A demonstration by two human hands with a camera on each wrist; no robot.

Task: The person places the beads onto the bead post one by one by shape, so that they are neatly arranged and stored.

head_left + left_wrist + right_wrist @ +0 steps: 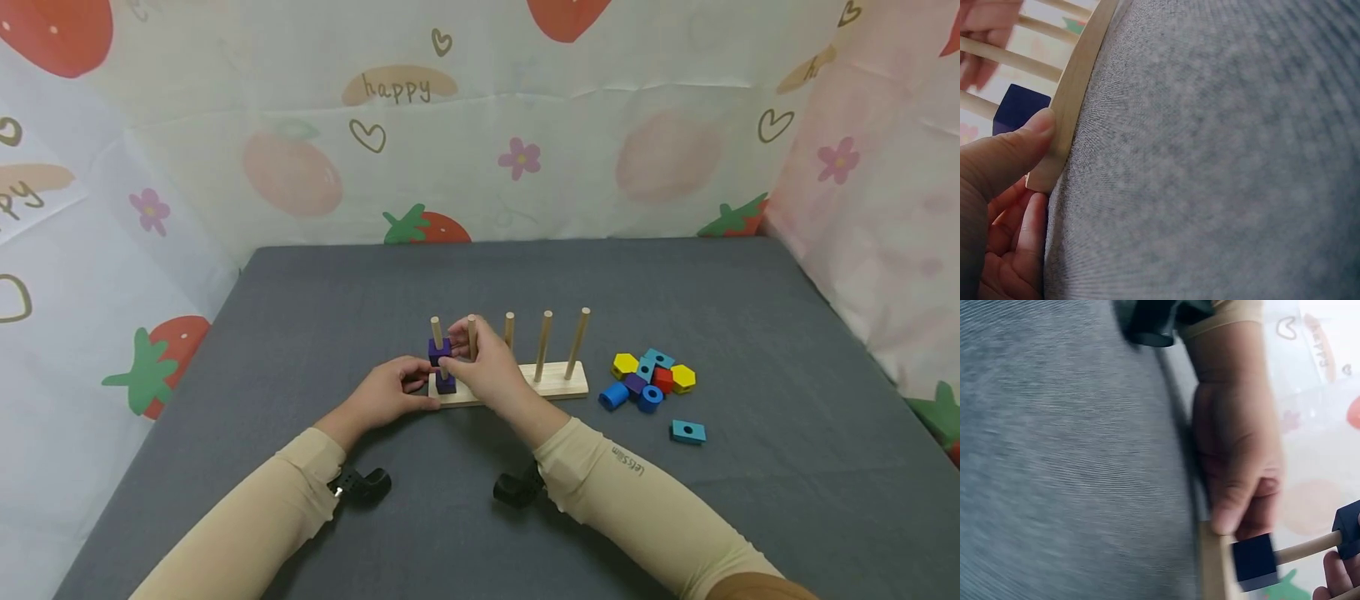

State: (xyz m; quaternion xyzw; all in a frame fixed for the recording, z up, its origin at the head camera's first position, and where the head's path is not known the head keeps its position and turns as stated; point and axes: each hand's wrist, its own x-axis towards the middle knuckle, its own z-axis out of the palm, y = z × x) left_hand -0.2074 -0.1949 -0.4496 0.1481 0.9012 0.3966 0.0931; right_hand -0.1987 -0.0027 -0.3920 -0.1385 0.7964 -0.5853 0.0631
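A pale wooden peg board with upright pegs stands mid-table. My left hand grips its left end; in the left wrist view the thumb presses the board's side and the other fingers curl at its end. One purple block sits at the foot of the leftmost peg. Higher on that same peg is a second purple block, pinched by my right hand, whose palm partly covers the neighbouring pegs. The right wrist view shows a gap of bare peg between the lower block and the upper block.
Right of the board lies a loose cluster of blocks: yellow hexagons, blue cylinders, a red block, a purple one and light blue ones. Nearer the front is a single light blue block. A printed curtain hangs behind the grey table.
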